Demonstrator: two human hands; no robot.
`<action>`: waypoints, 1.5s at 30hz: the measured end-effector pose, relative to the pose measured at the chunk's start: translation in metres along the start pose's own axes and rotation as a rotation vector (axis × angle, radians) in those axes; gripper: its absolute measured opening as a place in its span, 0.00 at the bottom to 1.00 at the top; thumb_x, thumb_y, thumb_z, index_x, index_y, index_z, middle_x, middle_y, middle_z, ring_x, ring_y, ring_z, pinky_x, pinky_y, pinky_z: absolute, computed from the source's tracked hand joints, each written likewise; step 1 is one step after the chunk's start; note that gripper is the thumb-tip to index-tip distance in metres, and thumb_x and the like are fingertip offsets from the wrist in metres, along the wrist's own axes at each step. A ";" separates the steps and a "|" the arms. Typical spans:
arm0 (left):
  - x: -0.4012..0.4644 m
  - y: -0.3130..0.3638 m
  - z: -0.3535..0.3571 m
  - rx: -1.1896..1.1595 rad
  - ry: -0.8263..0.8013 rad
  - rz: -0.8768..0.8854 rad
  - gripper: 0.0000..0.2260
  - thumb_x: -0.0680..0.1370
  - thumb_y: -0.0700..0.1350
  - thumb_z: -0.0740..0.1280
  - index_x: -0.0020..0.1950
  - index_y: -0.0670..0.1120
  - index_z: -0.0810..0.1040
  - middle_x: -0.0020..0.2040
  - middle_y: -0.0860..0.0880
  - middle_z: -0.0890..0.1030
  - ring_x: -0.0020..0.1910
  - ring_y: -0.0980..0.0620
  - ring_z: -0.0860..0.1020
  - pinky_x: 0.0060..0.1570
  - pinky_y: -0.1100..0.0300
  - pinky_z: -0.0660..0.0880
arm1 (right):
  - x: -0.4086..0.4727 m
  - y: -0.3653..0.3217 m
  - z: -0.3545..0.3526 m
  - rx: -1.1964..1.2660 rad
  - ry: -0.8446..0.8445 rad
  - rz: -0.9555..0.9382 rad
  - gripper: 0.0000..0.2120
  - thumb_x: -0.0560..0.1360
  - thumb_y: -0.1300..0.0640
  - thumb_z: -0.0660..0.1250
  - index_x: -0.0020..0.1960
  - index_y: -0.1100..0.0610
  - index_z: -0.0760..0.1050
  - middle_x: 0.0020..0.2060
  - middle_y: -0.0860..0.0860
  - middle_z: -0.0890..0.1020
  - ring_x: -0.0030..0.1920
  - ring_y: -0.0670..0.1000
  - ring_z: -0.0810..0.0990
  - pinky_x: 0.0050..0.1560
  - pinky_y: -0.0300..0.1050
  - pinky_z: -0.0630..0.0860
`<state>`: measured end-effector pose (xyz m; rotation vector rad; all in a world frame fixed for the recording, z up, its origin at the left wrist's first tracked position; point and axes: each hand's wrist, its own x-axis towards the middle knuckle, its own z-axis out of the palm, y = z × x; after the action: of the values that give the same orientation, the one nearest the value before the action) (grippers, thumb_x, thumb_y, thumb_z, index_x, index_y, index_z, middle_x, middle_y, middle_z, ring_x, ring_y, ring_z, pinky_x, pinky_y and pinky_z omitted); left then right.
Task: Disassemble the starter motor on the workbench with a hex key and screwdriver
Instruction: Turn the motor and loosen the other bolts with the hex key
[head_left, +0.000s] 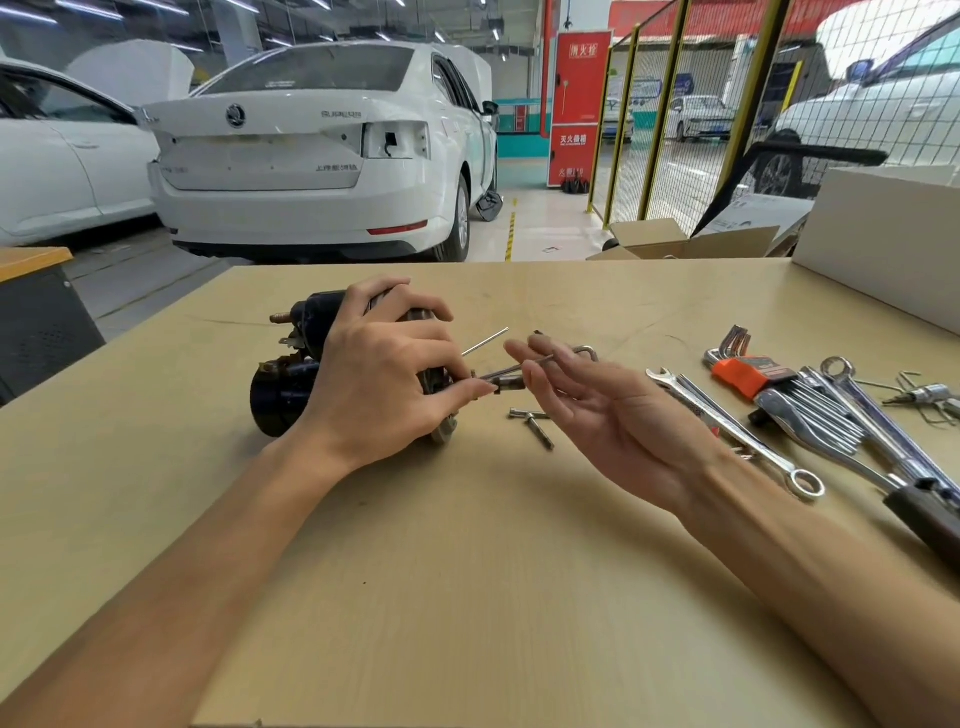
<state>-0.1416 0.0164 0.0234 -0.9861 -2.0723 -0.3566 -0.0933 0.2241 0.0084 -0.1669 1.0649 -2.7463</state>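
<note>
bare forearms, left hand (387, 387), right hand (597, 410)

A tan workbench (467, 571) carries the starter motor (291, 384) at centre-left. Loose bolts (535, 423) lie just beside it. To the right lie spanners (737, 431) and an orange hex key set (743, 371); a white box (883, 244) sits at the far right corner.
</note>
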 end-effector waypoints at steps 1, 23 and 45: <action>0.000 0.000 0.000 -0.003 -0.004 0.000 0.12 0.71 0.57 0.74 0.36 0.49 0.86 0.38 0.54 0.84 0.52 0.48 0.81 0.63 0.43 0.68 | 0.001 0.002 0.001 -0.016 0.000 -0.011 0.08 0.71 0.65 0.69 0.48 0.67 0.83 0.55 0.61 0.84 0.49 0.50 0.86 0.48 0.38 0.81; -0.012 -0.059 -0.043 -0.037 -0.276 -0.227 0.53 0.53 0.76 0.72 0.75 0.57 0.66 0.66 0.53 0.77 0.63 0.49 0.76 0.62 0.48 0.72 | 0.010 0.042 0.016 -1.162 0.112 -0.375 0.06 0.76 0.49 0.72 0.48 0.49 0.85 0.26 0.43 0.59 0.29 0.45 0.60 0.38 0.39 0.63; -0.022 -0.074 -0.033 -0.356 -0.121 -0.430 0.28 0.82 0.62 0.40 0.66 0.60 0.76 0.60 0.55 0.81 0.59 0.51 0.77 0.61 0.50 0.72 | 0.021 0.006 0.008 -0.850 0.227 -0.267 0.05 0.77 0.61 0.70 0.43 0.61 0.80 0.23 0.43 0.61 0.23 0.44 0.58 0.22 0.35 0.60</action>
<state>-0.1706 -0.0615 0.0334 -0.7639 -2.3790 -0.9334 -0.1117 0.2099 0.0112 -0.1147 2.3623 -2.3502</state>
